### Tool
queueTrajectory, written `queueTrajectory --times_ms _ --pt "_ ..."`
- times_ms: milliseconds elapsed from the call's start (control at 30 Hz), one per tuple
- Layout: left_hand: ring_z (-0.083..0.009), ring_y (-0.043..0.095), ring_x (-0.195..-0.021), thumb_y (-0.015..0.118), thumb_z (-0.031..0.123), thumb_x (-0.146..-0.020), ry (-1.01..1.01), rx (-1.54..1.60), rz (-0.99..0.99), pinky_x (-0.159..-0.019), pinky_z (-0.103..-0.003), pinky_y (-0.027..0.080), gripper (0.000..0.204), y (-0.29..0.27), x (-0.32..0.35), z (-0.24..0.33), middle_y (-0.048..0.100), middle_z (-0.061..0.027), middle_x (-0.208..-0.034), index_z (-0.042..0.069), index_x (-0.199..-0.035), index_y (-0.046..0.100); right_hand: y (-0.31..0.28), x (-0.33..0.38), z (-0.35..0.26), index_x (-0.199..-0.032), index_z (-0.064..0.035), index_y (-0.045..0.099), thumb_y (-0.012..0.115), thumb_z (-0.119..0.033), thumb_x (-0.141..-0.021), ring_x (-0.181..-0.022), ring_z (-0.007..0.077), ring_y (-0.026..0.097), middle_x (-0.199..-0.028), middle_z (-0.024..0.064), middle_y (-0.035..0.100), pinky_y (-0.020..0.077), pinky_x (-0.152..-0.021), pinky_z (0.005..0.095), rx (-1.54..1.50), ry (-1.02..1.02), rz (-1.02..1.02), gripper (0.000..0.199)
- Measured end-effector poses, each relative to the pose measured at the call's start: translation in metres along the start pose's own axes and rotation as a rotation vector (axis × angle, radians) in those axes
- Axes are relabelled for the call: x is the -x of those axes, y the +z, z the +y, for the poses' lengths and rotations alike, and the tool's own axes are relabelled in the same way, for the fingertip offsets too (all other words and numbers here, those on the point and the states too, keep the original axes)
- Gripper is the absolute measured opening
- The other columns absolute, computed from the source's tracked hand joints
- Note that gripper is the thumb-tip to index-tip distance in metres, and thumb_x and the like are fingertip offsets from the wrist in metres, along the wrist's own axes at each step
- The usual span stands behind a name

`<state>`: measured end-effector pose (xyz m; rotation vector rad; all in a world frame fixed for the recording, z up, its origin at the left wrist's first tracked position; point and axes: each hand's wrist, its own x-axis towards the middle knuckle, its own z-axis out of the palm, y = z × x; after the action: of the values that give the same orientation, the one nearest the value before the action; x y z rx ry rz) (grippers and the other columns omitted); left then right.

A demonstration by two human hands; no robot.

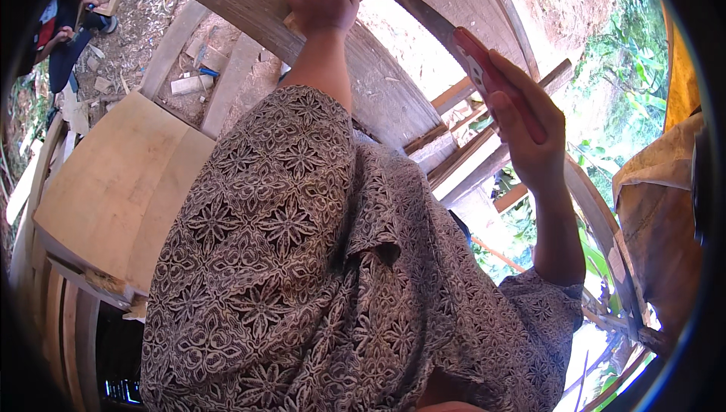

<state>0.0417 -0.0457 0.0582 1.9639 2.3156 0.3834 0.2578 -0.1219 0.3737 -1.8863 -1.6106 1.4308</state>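
The person wears a loose, short-sleeved garment of brown cloth printed all over with pale, star-like flowers and lattice lines, its wide sleeves ending above the bare forearms and hands.

An open-air carpentry site, a rough timber structure going up outdoors. Bare planks and beams cross the upper middle of the frame, a plywood sheet lies at left, wood offcuts litter the dirt ground at upper left, and green foliage fills the right.
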Motion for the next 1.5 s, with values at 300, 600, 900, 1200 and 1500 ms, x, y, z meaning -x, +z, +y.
queueTrajectory --times_ms 300,600,900,1200,1500 --pt "-0.0334 0.062 -0.102 0.051 0.034 -0.097 0.029 0.082 0.009 -0.091 -0.053 0.044 0.029 0.014 0.007 0.024 0.064 -0.0135 -0.102 0.008 -0.096 0.065 -0.033 -0.051 -0.068 -0.139 -0.0081 0.066 0.065 -0.020 -0.104 -0.076 0.0015 0.057 -0.104 0.0011 0.073 0.0470 -0.067 0.0173 0.188 -0.085 -0.067 0.037" --pt "-0.0317 0.059 -0.099 0.054 0.035 -0.096 0.066 0.166 0.033 -0.081 -0.051 0.044 0.025 0.039 0.011 0.029 0.062 -0.0121 -0.101 0.011 -0.096 0.060 0.105 -0.243 0.064 -0.123 0.0062 0.069 0.062 -0.008 -0.100 -0.107 0.0203 0.071 -0.117 0.0182 0.075 0.0563 -0.097 0.0292 0.047 -0.132 -0.016 0.028" --pt "-0.0296 0.058 -0.102 0.054 0.038 -0.098 -0.005 0.042 -0.022 -0.083 -0.050 0.044 0.026 0.014 0.004 0.017 0.063 -0.0097 -0.104 0.013 -0.099 0.059 0.095 -0.172 0.113 -0.141 -0.0089 0.064 0.066 -0.018 -0.103 -0.091 0.0067 0.064 -0.113 0.0033 0.074 0.0526 -0.080 0.0226 -0.086 -0.208 0.009 0.039" --pt "-0.0305 0.059 -0.100 0.054 0.037 -0.097 0.028 -0.030 0.098 -0.084 -0.051 0.045 0.026 0.003 -0.002 0.008 0.062 -0.0099 -0.101 0.012 -0.098 0.059 0.045 -0.064 0.060 -0.144 -0.0068 0.060 0.065 -0.018 -0.103 -0.078 0.0044 0.060 -0.104 0.0050 0.074 0.0498 -0.069 0.0211 -0.119 -0.107 0.057 0.043" --pt "-0.0324 0.060 -0.101 0.055 0.035 -0.095 0.011 0.081 0.082 -0.085 -0.052 0.047 0.025 -0.009 -0.002 0.024 0.063 -0.0125 -0.102 0.010 -0.098 0.058 -0.033 -0.042 -0.060 -0.140 -0.0101 0.065 0.065 -0.023 -0.104 -0.060 -0.0013 0.047 -0.086 -0.0032 0.070 0.0347 -0.052 0.0156 0.178 -0.150 -0.096 0.038"
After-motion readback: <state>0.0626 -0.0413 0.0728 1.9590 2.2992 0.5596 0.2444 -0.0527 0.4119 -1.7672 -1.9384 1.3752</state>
